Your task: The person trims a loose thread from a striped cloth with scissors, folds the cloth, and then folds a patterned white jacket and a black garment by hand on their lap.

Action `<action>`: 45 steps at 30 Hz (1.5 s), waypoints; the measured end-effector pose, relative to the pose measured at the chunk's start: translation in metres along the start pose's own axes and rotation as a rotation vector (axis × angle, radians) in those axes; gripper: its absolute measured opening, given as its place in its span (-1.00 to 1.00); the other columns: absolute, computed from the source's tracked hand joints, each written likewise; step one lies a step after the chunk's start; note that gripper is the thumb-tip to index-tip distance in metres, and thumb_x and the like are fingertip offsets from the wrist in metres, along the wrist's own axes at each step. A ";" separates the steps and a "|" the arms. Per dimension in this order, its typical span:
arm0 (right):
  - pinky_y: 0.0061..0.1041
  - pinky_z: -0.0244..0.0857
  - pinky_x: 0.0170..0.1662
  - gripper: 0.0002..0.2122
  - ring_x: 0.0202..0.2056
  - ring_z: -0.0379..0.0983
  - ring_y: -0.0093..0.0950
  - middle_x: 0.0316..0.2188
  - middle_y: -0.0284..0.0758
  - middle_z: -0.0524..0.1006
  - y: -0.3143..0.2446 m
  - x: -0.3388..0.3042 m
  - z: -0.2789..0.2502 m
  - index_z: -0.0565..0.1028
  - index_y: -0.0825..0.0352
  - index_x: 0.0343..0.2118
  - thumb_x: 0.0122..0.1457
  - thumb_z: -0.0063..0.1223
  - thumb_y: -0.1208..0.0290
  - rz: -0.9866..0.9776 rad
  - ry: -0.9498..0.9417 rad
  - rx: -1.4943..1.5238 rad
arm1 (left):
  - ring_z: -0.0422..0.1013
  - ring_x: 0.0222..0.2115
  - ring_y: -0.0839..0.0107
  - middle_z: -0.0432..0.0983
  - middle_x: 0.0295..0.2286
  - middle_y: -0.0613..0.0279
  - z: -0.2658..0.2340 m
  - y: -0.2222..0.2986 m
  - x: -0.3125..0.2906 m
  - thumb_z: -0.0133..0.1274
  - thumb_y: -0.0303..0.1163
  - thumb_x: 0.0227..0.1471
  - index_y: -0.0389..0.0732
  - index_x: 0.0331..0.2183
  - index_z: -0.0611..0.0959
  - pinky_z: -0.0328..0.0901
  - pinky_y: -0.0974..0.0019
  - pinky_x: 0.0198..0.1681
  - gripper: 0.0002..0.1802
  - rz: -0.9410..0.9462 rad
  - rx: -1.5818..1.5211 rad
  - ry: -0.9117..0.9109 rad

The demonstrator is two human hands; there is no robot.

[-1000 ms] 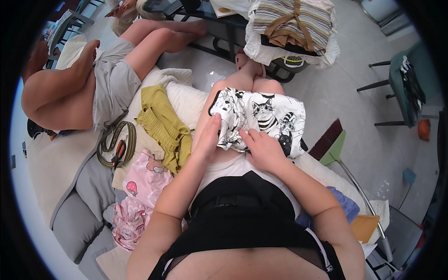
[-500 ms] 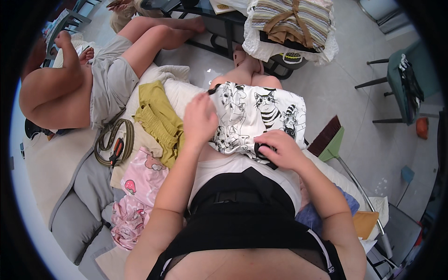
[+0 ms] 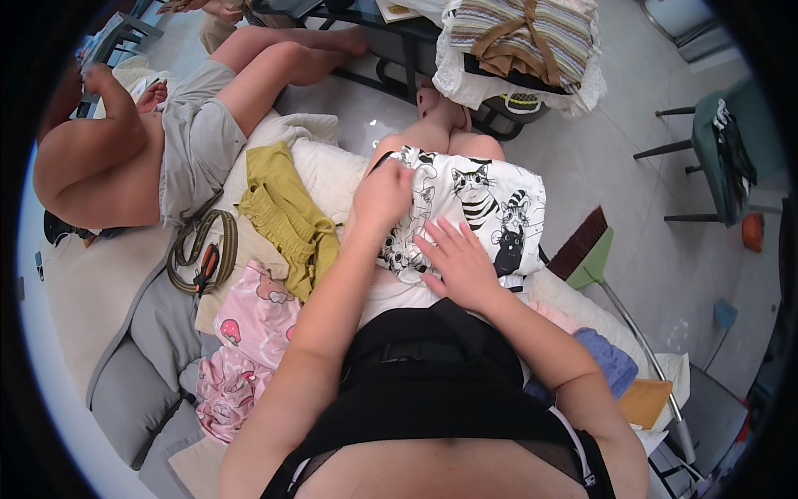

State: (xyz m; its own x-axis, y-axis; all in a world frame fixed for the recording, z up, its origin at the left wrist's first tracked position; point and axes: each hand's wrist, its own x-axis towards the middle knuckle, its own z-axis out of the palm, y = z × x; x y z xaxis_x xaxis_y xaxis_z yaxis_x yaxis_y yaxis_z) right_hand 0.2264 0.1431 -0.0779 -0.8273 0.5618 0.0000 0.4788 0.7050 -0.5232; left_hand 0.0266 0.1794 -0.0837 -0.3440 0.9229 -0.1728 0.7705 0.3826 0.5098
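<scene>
Across my lap lies a white garment [image 3: 519, 212] printed with black cats and edged in black. At its left side, my left hand [image 3: 385, 195] is closed, its curled fingers on the garment's edge; the fingertips are partly hidden. My right hand [image 3: 459, 264] rests flat on the garment's near part, open with fingers spread and holding nothing. Left of my left arm are an olive-green garment [image 3: 287, 220] with a gathered waist and a pink printed garment [image 3: 258, 308].
A coiled dark strap [image 3: 179, 258] and an orange-black handled tool [image 3: 208, 268] lie on the couch at left, near a seated person [image 3: 116, 175]. Folded clothes [image 3: 524, 41] are stacked ahead. A broom [image 3: 594, 258], a blue cloth [image 3: 607, 362] and a chair [image 3: 715, 158] are at right.
My left hand has moved right, over the garment's left edge. My right hand has let go of the near black edge, shifted left and flattened onto the print.
</scene>
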 end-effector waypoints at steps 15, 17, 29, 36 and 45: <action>-0.03 -0.11 0.26 -0.33 0.23 0.12 -0.29 0.22 -0.22 0.21 -0.005 -0.005 0.003 0.19 0.13 0.22 0.01 0.15 0.21 -0.054 -0.071 -0.010 | 0.45 -0.46 0.08 0.51 -0.55 0.08 0.000 -0.020 0.006 0.05 -0.13 0.02 -0.19 -0.46 0.60 0.31 0.14 -0.35 -0.70 -0.062 -0.235 -0.024; 0.01 -0.15 0.26 -0.36 0.27 0.05 -0.24 0.25 -0.19 0.15 -0.003 -0.005 0.001 0.17 0.16 0.24 0.05 0.09 0.25 -0.049 -0.108 0.040 | 0.46 -0.45 0.08 0.52 -0.53 0.07 -0.007 -0.015 0.006 0.04 -0.11 0.02 -0.18 -0.45 0.60 0.31 0.13 -0.34 -0.69 -0.082 -0.223 -0.059; -0.41 0.35 -0.28 -0.68 -0.38 0.48 -0.35 -0.33 -0.28 0.57 0.107 -0.003 -0.073 0.48 0.28 -0.11 0.14 0.07 0.22 0.607 0.435 0.119 | 0.41 -0.46 0.05 0.48 -0.54 0.05 -0.001 0.003 -0.004 0.07 -0.09 0.02 -0.25 -0.59 0.53 0.27 0.08 -0.39 -0.60 0.140 -0.015 0.099; -0.44 0.33 -0.32 -0.61 -0.44 0.45 -0.44 -0.45 -0.30 0.52 0.125 -0.020 -0.039 0.36 0.34 0.03 0.18 0.06 0.29 0.656 0.581 0.347 | 0.37 -0.45 0.00 0.43 -0.54 0.02 0.013 -0.008 -0.002 0.07 -0.16 0.03 -0.28 -0.57 0.48 0.24 0.06 -0.39 -0.63 0.242 -0.066 0.224; -0.57 0.31 -0.35 -0.64 -0.43 0.45 -0.57 -0.41 -0.32 0.56 0.122 -0.026 -0.064 0.36 0.34 0.04 0.17 0.02 0.45 0.840 0.411 0.481 | 0.40 -0.34 0.03 0.49 -0.40 0.02 -0.002 -0.010 -0.006 0.15 -0.24 -0.04 -0.27 -0.43 0.54 0.29 0.10 -0.26 -0.73 0.095 -0.044 0.082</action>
State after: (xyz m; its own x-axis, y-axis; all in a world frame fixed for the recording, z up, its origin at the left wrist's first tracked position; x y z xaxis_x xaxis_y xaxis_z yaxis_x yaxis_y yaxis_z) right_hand 0.3248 0.2426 -0.0878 -0.0766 0.9575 -0.2780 0.6109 -0.1752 -0.7720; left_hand 0.0202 0.1696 -0.0856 -0.3149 0.9476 -0.0532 0.7780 0.2898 0.5574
